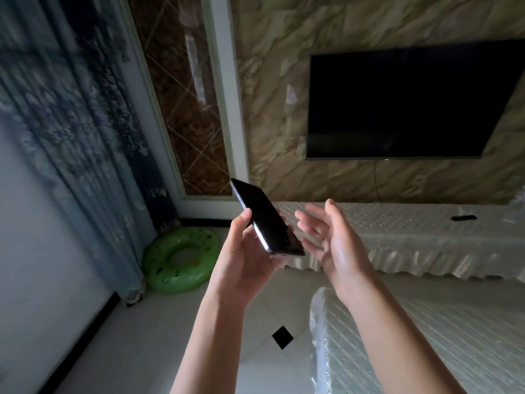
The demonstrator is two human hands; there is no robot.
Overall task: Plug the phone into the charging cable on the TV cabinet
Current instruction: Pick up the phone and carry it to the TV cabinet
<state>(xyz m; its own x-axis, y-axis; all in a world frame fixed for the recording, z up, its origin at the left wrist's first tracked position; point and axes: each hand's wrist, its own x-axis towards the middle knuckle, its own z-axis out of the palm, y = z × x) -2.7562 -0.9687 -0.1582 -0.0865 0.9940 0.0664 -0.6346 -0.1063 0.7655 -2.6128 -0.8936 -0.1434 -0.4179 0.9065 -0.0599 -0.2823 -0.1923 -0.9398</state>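
A black phone (265,220) is held up in the middle of the head view, its dark screen tilted and its upper end pointing up and left. My left hand (244,257) grips it by the lower half, thumb on its left edge. My right hand (329,237) hovers just to the right of the phone with fingers spread, holding nothing. Behind them runs the long TV cabinet (412,240) under a pale frilled cover. I see no charging cable on it from here.
A dark TV (406,103) hangs on the marbled wall above the cabinet. A small black object (463,217) lies on the cabinet's right part. A green swim ring (180,258) rests on the floor by the curtain. A covered table (426,342) stands at lower right.
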